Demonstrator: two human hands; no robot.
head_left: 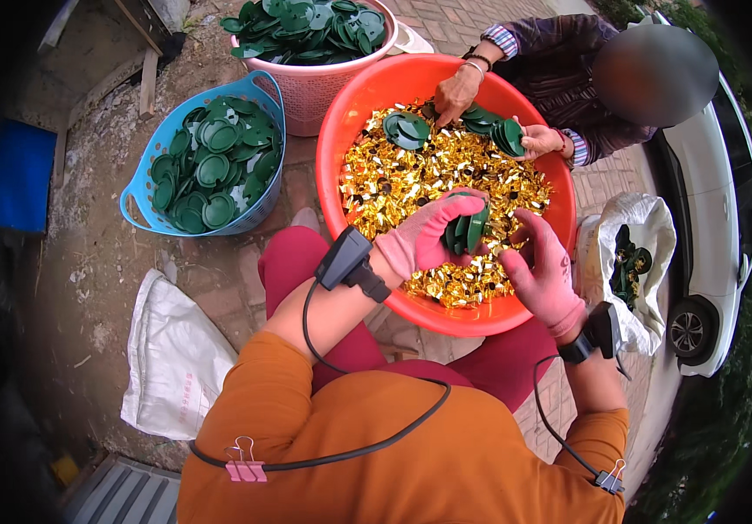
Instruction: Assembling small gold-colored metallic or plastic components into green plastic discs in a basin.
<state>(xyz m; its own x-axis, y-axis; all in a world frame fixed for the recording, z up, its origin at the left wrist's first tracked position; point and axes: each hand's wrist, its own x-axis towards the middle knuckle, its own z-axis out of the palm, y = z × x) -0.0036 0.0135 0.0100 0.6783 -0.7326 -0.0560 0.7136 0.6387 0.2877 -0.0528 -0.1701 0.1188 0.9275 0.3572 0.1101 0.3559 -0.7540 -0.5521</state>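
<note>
My left hand (428, 234), in a pink glove, is closed around a small stack of green plastic discs (467, 232) held on edge. Close by on the right, my right hand (542, 269) wears a matching glove; its thumb and fingers are apart, with nothing visible between them. Both hands are over a big red basin (331, 175) filled with small shiny gold pieces (372, 170) and some dark round bits. Across the basin, another person's hand (458, 93) reaches down into the gold pieces, and that person's other hand (538, 140) holds several green discs (507, 136).
A blue basket (142, 166) of green discs stands on the left, a pink basket (293, 92) of them behind it. At right sits an open white sack (634, 210) containing discs. A flat white sack (171, 367) lies at lower left. A white car (721, 175) is parked beyond.
</note>
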